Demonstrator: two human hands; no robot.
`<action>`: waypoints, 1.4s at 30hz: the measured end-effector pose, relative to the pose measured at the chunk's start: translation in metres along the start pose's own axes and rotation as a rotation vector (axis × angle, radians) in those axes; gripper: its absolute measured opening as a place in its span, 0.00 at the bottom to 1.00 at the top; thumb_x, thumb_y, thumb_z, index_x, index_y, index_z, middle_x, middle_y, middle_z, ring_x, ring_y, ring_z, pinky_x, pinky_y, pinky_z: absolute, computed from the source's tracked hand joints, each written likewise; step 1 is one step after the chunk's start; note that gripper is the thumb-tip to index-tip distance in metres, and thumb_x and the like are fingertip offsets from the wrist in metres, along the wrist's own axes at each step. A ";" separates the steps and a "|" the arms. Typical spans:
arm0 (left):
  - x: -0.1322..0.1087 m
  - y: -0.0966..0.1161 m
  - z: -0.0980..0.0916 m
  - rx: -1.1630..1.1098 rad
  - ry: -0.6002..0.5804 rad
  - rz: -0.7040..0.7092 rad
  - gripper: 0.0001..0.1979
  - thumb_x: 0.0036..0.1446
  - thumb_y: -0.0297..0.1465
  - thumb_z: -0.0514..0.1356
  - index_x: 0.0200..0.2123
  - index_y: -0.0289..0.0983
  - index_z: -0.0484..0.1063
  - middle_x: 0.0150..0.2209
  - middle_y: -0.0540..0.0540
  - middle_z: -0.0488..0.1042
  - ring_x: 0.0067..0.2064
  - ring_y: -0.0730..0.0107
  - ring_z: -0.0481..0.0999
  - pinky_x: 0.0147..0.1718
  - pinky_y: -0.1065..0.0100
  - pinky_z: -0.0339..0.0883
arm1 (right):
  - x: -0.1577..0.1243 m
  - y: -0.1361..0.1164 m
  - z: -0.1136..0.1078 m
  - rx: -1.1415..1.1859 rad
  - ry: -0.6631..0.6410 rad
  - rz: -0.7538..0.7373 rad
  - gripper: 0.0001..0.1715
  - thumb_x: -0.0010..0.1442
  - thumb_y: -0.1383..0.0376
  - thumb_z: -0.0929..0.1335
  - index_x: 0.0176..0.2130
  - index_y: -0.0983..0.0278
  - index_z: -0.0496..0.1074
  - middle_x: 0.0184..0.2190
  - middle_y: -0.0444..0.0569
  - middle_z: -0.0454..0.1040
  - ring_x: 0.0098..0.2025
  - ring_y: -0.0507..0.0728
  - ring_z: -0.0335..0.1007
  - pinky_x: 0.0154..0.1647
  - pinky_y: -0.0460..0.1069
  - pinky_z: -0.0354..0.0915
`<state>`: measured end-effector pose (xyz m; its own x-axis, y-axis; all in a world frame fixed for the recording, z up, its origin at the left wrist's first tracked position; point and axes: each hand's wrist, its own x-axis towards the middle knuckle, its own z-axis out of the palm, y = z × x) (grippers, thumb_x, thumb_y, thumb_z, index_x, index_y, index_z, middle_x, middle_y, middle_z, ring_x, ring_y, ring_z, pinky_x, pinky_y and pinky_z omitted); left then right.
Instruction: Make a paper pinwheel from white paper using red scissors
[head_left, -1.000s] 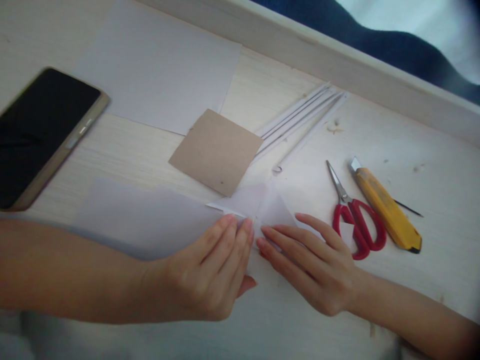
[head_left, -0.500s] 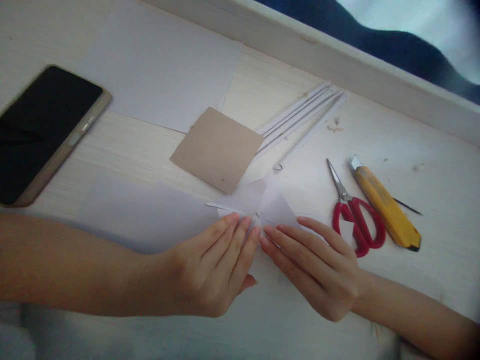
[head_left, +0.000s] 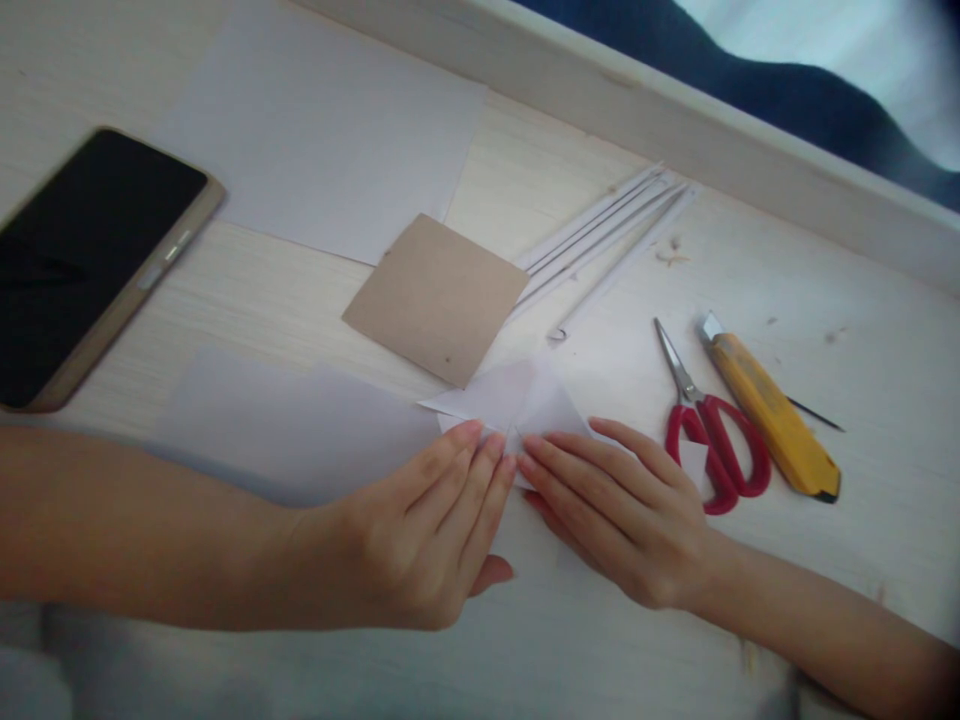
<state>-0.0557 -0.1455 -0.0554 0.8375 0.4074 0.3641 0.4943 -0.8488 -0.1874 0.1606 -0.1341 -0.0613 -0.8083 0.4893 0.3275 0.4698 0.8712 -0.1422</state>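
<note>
Head view: left hand (head_left: 420, 540) and right hand (head_left: 622, 520), both grips open, flat on folded paper (head_left: 517, 395).

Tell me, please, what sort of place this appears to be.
Probably a craft desk, perhaps at home: a pale wooden table carries red scissors, a yellow utility knife and a cardboard square, while the left hand and right hand press folded white paper.

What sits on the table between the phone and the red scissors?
In the head view, the brown cardboard square lies between the phone and the scissors, with the folded white paper nearer the scissors.
</note>
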 end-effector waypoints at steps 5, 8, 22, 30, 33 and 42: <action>0.000 -0.001 0.000 0.014 0.008 -0.006 0.24 0.55 0.40 0.50 0.42 0.23 0.69 0.39 0.36 0.75 0.43 0.58 0.73 0.46 0.59 0.64 | 0.002 0.000 -0.001 0.004 0.003 0.019 0.16 0.53 0.67 0.67 0.43 0.69 0.69 0.44 0.52 0.72 0.45 0.58 0.67 0.47 0.57 0.64; 0.000 -0.002 0.000 0.034 0.002 0.023 0.24 0.55 0.40 0.50 0.42 0.24 0.69 0.39 0.37 0.75 0.42 0.58 0.73 0.46 0.59 0.64 | 0.002 0.000 -0.001 0.007 -0.008 0.009 0.16 0.53 0.67 0.66 0.43 0.68 0.69 0.45 0.52 0.72 0.45 0.59 0.67 0.47 0.57 0.63; -0.001 -0.002 0.001 0.048 -0.007 0.026 0.23 0.56 0.40 0.50 0.42 0.25 0.70 0.40 0.37 0.74 0.43 0.59 0.73 0.47 0.58 0.63 | 0.002 0.004 0.002 0.056 -0.008 -0.015 0.12 0.52 0.68 0.67 0.39 0.67 0.71 0.46 0.51 0.71 0.48 0.59 0.65 0.50 0.58 0.62; 0.000 -0.002 0.000 0.037 0.008 0.021 0.23 0.55 0.40 0.51 0.42 0.24 0.70 0.40 0.36 0.74 0.42 0.58 0.73 0.45 0.59 0.65 | 0.002 0.004 0.003 0.051 -0.036 -0.006 0.15 0.53 0.67 0.66 0.42 0.68 0.69 0.47 0.53 0.70 0.50 0.59 0.63 0.51 0.58 0.60; 0.000 -0.002 0.000 0.028 0.004 0.009 0.23 0.55 0.40 0.51 0.42 0.24 0.70 0.40 0.36 0.74 0.42 0.58 0.73 0.45 0.59 0.65 | 0.002 0.004 0.002 0.036 -0.007 0.001 0.16 0.52 0.67 0.67 0.43 0.69 0.69 0.47 0.55 0.69 0.50 0.60 0.63 0.50 0.58 0.60; 0.001 -0.001 -0.001 0.027 -0.007 0.011 0.24 0.55 0.40 0.51 0.42 0.23 0.69 0.40 0.36 0.74 0.43 0.57 0.73 0.45 0.59 0.64 | 0.007 0.004 0.003 -0.059 -0.031 0.100 0.21 0.52 0.61 0.67 0.46 0.66 0.68 0.49 0.59 0.66 0.52 0.62 0.59 0.50 0.59 0.57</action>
<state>-0.0561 -0.1445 -0.0539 0.8448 0.4002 0.3552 0.4908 -0.8440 -0.2164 0.1557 -0.1269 -0.0621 -0.7667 0.5753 0.2850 0.5677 0.8148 -0.1174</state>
